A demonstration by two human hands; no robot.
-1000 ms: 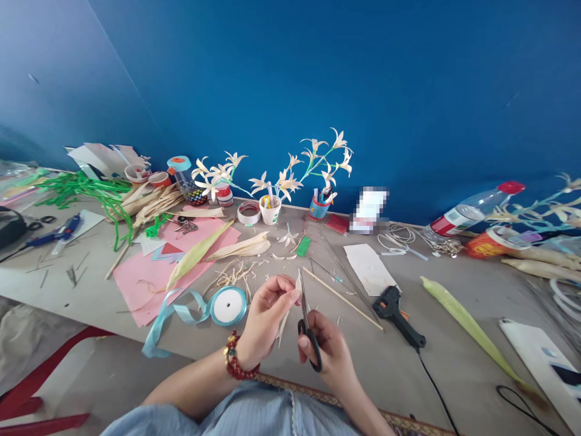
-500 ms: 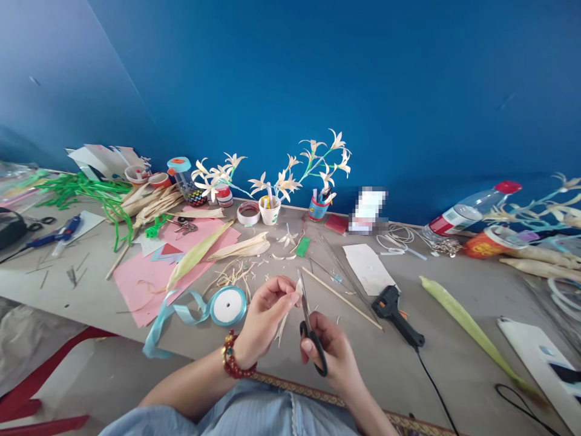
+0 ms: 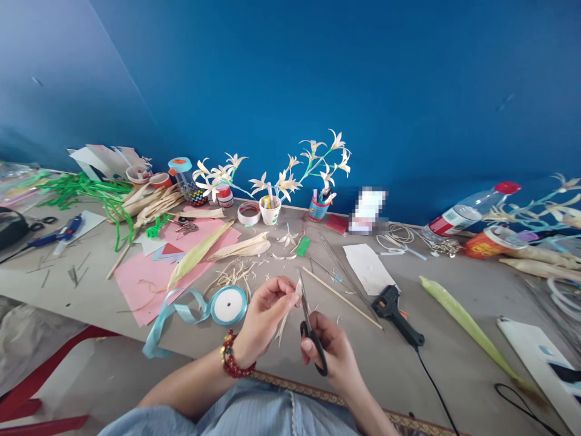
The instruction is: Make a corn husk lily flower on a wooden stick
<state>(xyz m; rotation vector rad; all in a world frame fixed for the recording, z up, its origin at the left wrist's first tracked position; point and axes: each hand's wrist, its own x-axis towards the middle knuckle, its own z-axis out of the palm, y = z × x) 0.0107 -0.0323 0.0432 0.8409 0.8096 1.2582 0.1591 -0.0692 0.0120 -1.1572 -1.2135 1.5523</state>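
Between the thumb and fingers of my left hand [image 3: 267,312] is a small pale piece of corn husk [image 3: 298,290], pinched upright. My right hand [image 3: 333,351] grips black-handled scissors [image 3: 313,339], thumb and fingers in the loops. Their blades point up and away from me, right beside the husk piece; whether they touch it I cannot tell. Thin husk strips [image 3: 282,327] lie under my left hand. A spool of light blue ribbon [image 3: 228,305] rests to the left of that hand, its loose end trailing to the table edge. A thin wooden stick [image 3: 342,298] lies beyond the scissors.
A black glue gun [image 3: 398,318] with a cord lies to the right, near a green husk [image 3: 472,327]. Husk flowers stand in a paper cup [image 3: 270,212] at the back. Pink paper [image 3: 136,284] and green stems [image 3: 86,188] cover the left. A bottle [image 3: 463,215] leans at back right.
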